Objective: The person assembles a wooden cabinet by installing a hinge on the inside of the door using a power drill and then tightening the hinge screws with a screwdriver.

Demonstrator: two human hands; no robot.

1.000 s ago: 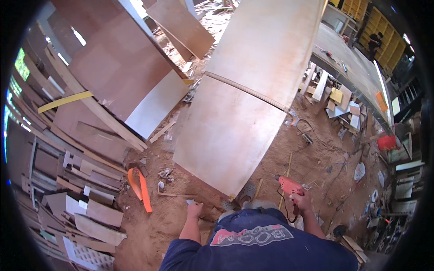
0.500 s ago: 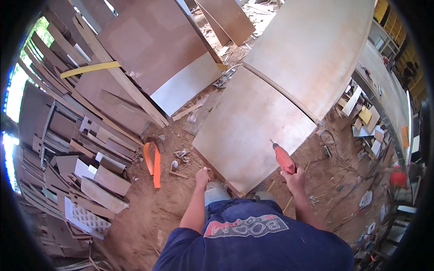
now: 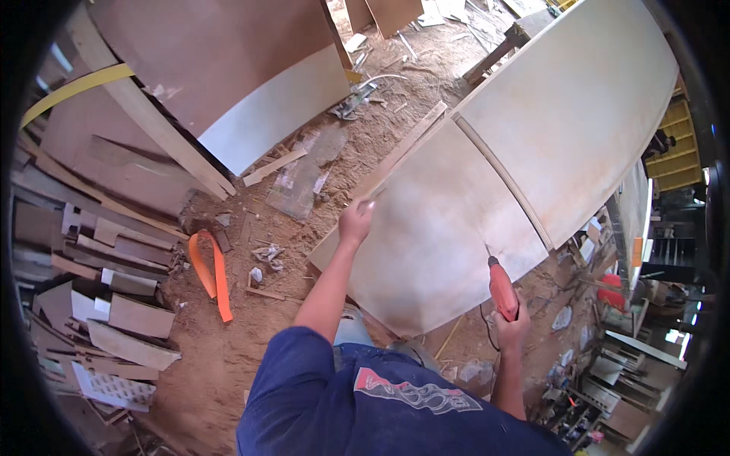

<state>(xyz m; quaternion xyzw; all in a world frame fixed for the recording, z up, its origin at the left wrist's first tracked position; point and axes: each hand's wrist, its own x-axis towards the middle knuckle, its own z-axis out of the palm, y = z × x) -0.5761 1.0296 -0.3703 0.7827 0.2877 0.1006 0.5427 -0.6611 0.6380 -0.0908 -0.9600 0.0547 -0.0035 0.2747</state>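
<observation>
My right hand (image 3: 511,328) is wrapped round a red power drill (image 3: 501,289), its bit pointing away from me over the pale near panel (image 3: 426,228). A dark cord hangs beside the drill. By the panel's left edge my left hand (image 3: 355,222) is closed, thumb uppermost; whatever it may hold is hidden. A wooden strip (image 3: 411,140) runs along that edge, just beyond the left hand. Past a narrow raised seam (image 3: 502,178) lies a second, larger pale panel (image 3: 570,114).
Large brown and white boards (image 3: 251,68) lean at the left with a yellow strap (image 3: 76,87). An orange strap loop (image 3: 209,273) lies on the dirt floor. Stacked offcuts (image 3: 122,311) fill the left side. A red container (image 3: 610,292) stands at the right.
My left hand has moved forward from near my lap to the panel's left edge. The drill has shifted a little right and nearer to me in the view. The view itself has turned.
</observation>
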